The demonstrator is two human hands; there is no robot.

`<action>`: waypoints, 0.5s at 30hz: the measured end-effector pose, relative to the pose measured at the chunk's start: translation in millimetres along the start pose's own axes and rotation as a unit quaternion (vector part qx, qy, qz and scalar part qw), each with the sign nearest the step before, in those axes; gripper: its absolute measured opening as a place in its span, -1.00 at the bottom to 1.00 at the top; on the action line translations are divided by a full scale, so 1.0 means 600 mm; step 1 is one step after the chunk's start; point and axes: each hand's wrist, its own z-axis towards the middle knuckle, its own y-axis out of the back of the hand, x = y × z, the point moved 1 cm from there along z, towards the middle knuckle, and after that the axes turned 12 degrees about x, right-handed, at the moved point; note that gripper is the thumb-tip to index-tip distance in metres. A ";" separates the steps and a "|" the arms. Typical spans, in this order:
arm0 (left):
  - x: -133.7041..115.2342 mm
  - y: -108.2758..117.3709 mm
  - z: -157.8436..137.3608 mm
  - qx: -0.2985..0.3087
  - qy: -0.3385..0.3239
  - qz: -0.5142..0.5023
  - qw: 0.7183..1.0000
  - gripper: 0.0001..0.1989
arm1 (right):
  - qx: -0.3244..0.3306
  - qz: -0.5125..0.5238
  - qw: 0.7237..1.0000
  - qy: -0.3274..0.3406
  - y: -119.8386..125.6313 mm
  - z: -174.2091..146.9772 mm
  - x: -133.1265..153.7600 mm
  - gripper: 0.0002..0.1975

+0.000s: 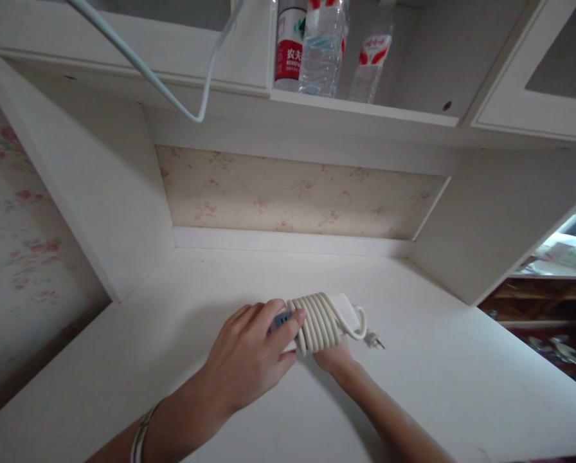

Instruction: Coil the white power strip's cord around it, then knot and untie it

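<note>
Nearest camera: pale cable (141, 61), dangling across upper left. Held over bench (427, 366): power strip (346, 308), wrapped in coiled cord (317, 321). Left hand (247, 354): grip clasped around socket end. Right hand (333, 355): underneath, fingers hidden, cannot tell closure. Probably light, rigid in body, flexible in cord. Grasp across body and coils together. Overhead cupboard (430, 71): red-labelled bottles (319, 64), fill levels unclear.

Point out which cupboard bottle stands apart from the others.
The rightmost bottle, clear with a red label; a gap separates it from the leftmost bottle and middle bottle, which overlap in view.
</note>
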 end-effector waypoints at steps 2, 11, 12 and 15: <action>0.004 -0.007 0.003 -0.005 0.014 0.014 1.000 -0.45 | 0.002 -0.017 1.000 -0.020 0.008 0.000 0.002 -0.81; 0.032 -0.047 0.040 0.033 0.158 0.069 0.984 -0.41 | -0.109 -0.112 0.988 0.013 0.056 -0.013 0.041 -0.62; 0.035 -0.049 0.045 0.042 0.173 0.073 0.981 -0.41 | -0.125 -0.121 0.985 0.018 0.059 -0.007 0.043 -0.62; 0.045 -0.053 0.060 0.066 0.211 0.094 0.971 -0.42 | -0.163 -0.141 0.976 0.016 0.064 0.016 0.051 -0.63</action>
